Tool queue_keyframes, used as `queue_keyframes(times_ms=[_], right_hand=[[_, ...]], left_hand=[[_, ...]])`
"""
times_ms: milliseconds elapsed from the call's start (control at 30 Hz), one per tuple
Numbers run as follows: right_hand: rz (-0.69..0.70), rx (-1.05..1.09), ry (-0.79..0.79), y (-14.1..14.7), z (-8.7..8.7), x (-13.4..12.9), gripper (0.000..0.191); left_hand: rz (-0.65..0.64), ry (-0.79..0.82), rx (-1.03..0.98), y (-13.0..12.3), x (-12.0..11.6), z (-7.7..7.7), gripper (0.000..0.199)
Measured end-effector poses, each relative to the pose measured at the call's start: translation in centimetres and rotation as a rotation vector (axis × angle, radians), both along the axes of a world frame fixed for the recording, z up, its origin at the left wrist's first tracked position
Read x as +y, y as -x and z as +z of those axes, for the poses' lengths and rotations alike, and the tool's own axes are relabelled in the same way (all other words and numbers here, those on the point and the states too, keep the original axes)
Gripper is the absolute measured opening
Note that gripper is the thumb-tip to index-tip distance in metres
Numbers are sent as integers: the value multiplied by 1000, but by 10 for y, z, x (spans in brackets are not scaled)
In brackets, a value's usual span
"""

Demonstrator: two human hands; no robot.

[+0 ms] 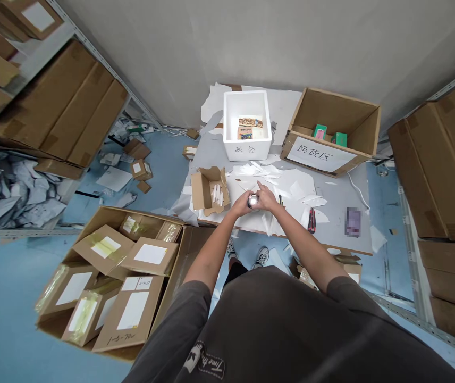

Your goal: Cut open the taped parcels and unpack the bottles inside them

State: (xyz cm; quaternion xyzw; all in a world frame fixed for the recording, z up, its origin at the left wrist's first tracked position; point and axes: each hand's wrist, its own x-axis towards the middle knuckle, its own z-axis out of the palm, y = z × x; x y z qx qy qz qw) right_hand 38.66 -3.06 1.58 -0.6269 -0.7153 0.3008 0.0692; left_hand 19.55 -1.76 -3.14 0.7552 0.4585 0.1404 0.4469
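Note:
Over the front of the table, my left hand [242, 205] and my right hand [266, 198] meet around a small round object [253, 201] with a dark rim and a bright, shiny middle. Both hands are closed on its sides, and one finger of the right hand stretches forward. Its exact kind is too small to tell. Left of my hands stands an open small carton [204, 191] with white pieces inside. Scraps of white paper [300, 189] lie around and beyond my hands. A red and black utility knife [312, 220] rests to the right.
Behind stands a white foam box [247, 150] with small packets; right of it, a cardboard box [333, 154] holds green boxes. A blurred rectangular item [352, 222] lies near the table's right end. A big carton of parcels [183, 266] stands at left. Shelves [68, 101] flank both sides.

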Motion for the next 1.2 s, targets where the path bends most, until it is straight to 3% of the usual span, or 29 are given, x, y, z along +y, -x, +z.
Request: queue_keyframes(times_ms=[200,400,467,600,733,900,1000,1067,1200], right_hand=[[-119,141,-76,-16,35,-1,36],[-322,314,-62,-33,97,10,42],[-376,418,-80,-39,121,15,44],[-430,580,-130,-54,167,25,48],[-500,647,-146,-60,201,31,53],[-590,750,-158,-53,223,35,65],[-556,805,-108,-52,235,29,63],[-449,905,-34,-53,240,20,61],[-231,1128,88,-46,234,-4,91]], left_hand=[[-7,-7,-7,-4,5,1,85],[-38,36,-13,-3,12,5,84],[-71,45,5,-1,15,12,97],[-68,-39,-148,4,25,45,130],[33,-120,-425,2,32,102,117],[-31,-58,-468,-10,32,162,112],[-86,10,-475,-8,32,179,110],[-107,74,-499,-3,33,187,115],[-159,142,-598,5,32,203,124]])
